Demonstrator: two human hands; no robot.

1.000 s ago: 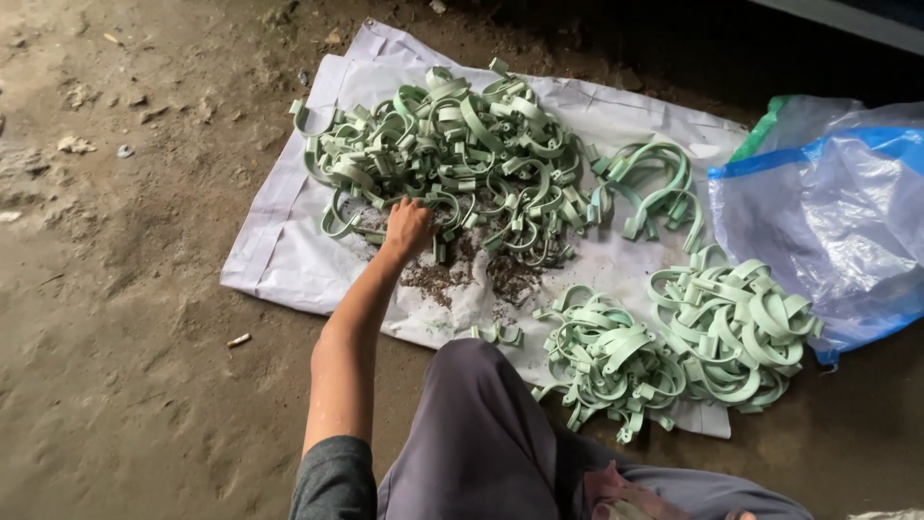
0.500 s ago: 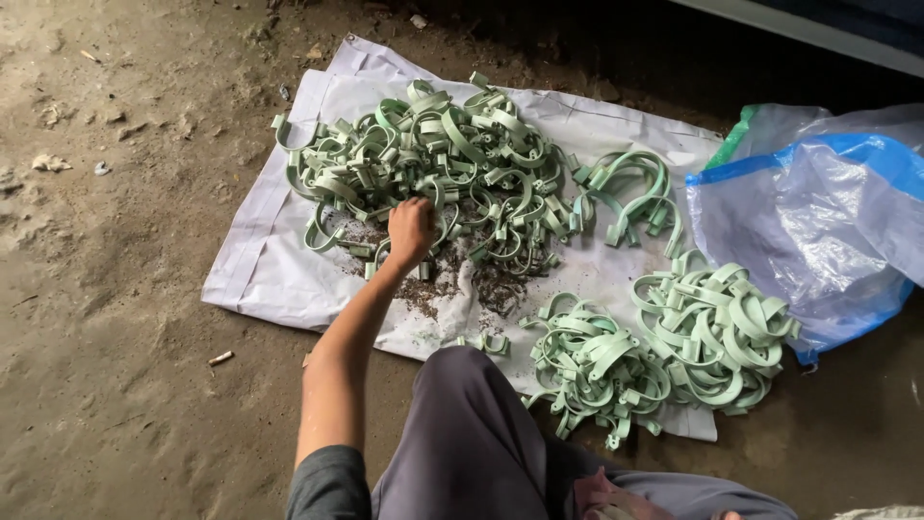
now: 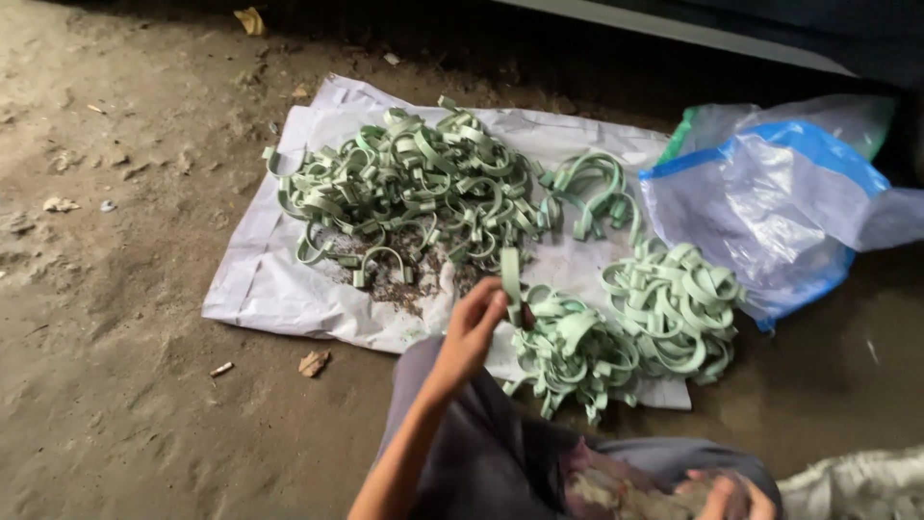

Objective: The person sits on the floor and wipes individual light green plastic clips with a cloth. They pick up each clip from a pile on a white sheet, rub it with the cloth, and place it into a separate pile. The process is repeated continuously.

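A big loose pile of pale green U-shaped plastic clips (image 3: 414, 183) lies on a white woven sheet (image 3: 265, 289) spread on the dirt ground. My left hand (image 3: 470, 325) is over my knee at the sheet's near edge, shut on one green clip (image 3: 510, 279) held upright. Right beside it lie two tidier heaps of the same clips (image 3: 570, 349) (image 3: 676, 310). A small separate bunch of clips (image 3: 592, 188) sits further back. My right hand (image 3: 733, 497) rests low at my lap on patterned cloth; what it holds is not visible.
A large translucent plastic bag with blue and green parts (image 3: 770, 202) lies at the right, touching the sheet. Dark crumbs and debris (image 3: 395, 272) cover the sheet's middle. Bare dirt with small stones and leaf scraps (image 3: 313, 363) stretches to the left.
My left hand has drawn back from the big pile toward my knee, now carrying one green clip. The view has shifted slightly.
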